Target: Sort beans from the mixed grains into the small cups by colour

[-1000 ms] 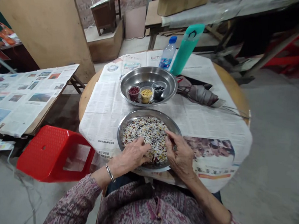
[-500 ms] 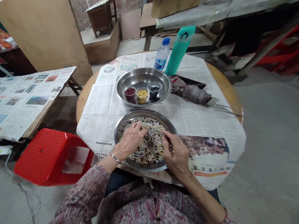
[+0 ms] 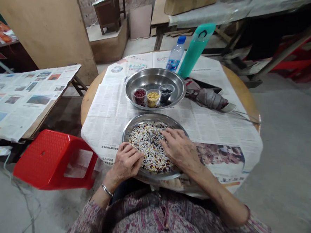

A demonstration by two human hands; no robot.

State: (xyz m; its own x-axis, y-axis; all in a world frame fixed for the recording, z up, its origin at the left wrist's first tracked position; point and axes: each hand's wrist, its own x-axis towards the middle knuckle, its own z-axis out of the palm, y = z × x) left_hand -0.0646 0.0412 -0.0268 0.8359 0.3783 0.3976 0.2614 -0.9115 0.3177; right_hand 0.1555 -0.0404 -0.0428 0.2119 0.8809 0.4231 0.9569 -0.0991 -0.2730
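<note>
The near pan by the left grip and right grip is smooth, shiny metal, and the grain mix in it looks bumpy. Ahead of both grips, the far pan is shiny metal too, with thin, clear plastic cups. Flat, dull paper covers the wooden desk. Behind the left grip, the bracelet is shiny metal. Left of that grip, the stool is glossy red plastic. Past the right grip is wrinkly grey cloth.
</note>
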